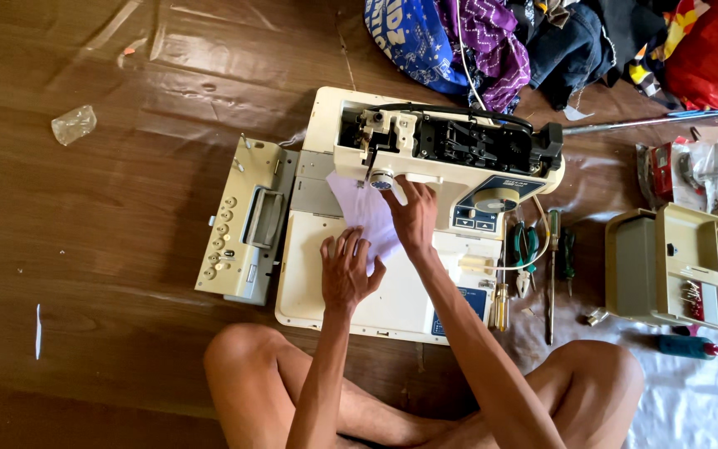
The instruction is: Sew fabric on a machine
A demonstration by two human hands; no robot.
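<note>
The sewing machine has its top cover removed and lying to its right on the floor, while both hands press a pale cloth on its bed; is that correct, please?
Not quite: the head view shows the removed top cover lying to the left of the sewing machine. Both hands, left and right, do rest on the pale cloth.

Seated cross-legged, bare knees spread wide. Both forearms reach forward over the sewing machine (425,191). Left hand (348,270) lies palm down, fingers spread flat, on the near part of its bed. Right hand (413,214) sits farther in, fingers curled loosely beneath the machine's head, wrist bent slightly leftward.
</note>
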